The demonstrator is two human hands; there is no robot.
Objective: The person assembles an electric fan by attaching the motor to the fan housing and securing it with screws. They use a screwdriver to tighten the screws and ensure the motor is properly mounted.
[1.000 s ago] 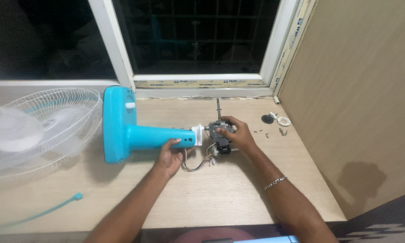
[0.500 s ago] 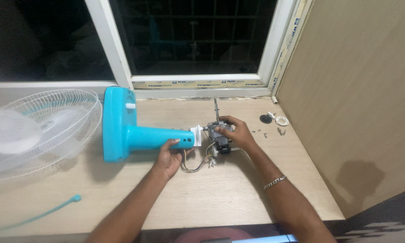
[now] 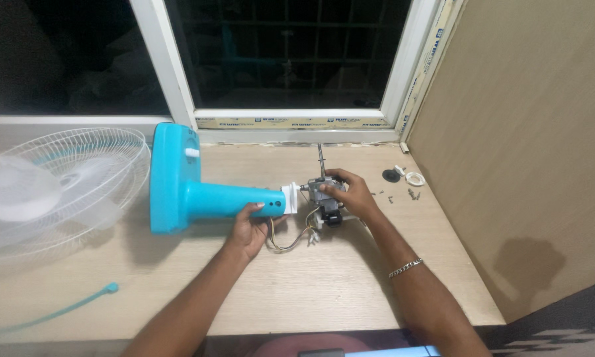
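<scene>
Fingers (image 3: 334,180) of right hand (image 3: 355,196) wrap motor (image 3: 324,198); left hand (image 3: 248,229) under blue stand (image 3: 205,198)

Bare forearms; silver chain bracelet (image 3: 404,268) on right wrist

Left hand (image 3: 248,228) gripping blue stand (image 3: 198,192), right hand (image 3: 353,194) on motor (image 3: 324,198)

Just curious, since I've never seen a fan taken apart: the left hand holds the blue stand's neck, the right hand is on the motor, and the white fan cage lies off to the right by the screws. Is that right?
Not quite. In the head view the white fan cage lies at the far left of the table, not by the screws. The left hand does hold the blue stand, and the right hand is on the motor.
</scene>
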